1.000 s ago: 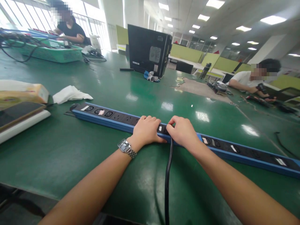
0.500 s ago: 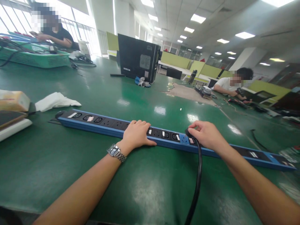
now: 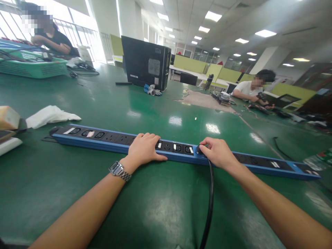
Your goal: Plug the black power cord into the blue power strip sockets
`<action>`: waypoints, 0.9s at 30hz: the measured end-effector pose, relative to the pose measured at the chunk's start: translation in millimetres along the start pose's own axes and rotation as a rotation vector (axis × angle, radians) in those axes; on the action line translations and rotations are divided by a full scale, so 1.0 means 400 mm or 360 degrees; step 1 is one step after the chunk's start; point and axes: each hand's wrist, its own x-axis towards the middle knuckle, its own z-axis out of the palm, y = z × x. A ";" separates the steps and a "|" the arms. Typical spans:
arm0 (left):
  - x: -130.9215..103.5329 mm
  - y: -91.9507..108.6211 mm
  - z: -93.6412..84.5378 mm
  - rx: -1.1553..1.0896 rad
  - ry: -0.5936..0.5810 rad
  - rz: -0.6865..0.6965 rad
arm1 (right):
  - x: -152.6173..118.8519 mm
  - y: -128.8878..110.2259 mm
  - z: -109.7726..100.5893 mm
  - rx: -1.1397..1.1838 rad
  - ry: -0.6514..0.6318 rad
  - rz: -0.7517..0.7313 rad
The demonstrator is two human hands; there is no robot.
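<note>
The left hand grips the strip, hiding part of it. The right hand pinches a plug, partly hidden, at the strip. Its cord is cut off in front of the strip. The table spreads under, before and behind the strip.

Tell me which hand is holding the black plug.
The right hand grips the black plug; the left hand, with the wristwatch, lies over the blue power strip.

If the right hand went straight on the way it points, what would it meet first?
Likely the long blue-and-black power strip, met first by the black plug held in the right hand; depth leaves unclear whether they touch.
</note>
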 end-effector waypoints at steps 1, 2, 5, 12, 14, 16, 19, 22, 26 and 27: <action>0.000 0.000 0.000 -0.0003 -0.0003 -0.0001 | -0.002 0.002 -0.020 0.0054 0.0080 0.0013; 0.001 0.000 0.000 -0.0007 -0.0007 -0.0001 | -0.005 0.008 -0.045 0.0109 0.0166 0.0037; 0.001 0.000 0.000 -0.0019 -0.0007 -0.0005 | -0.021 0.056 -0.124 0.0103 0.0314 0.0141; 0.001 0.000 -0.001 -0.0014 -0.0004 -0.0007 | -0.076 0.262 -0.142 -0.0219 0.0014 0.0280; 0.001 0.000 0.000 -0.0012 0.0002 -0.0001 | -0.077 0.287 -0.127 -0.0214 -0.0011 0.0283; 0.001 0.000 0.000 -0.0009 0.0004 -0.0002 | -0.074 0.294 -0.119 -0.0187 -0.0059 0.0244; 0.001 -0.001 -0.001 -0.0006 -0.0002 -0.0002 | -0.069 0.291 -0.119 -0.0169 -0.0162 0.0177; 0.000 -0.001 -0.002 0.0001 -0.0011 0.0003 | -0.068 0.286 -0.118 -0.0186 -0.0213 0.0167; 0.001 0.001 -0.003 -0.0003 -0.0026 -0.0011 | -0.063 0.271 -0.108 -0.0285 -0.0195 0.0055; 0.001 0.002 -0.002 -0.0005 -0.0027 -0.0018 | -0.060 0.266 -0.106 -0.0309 -0.0201 0.0025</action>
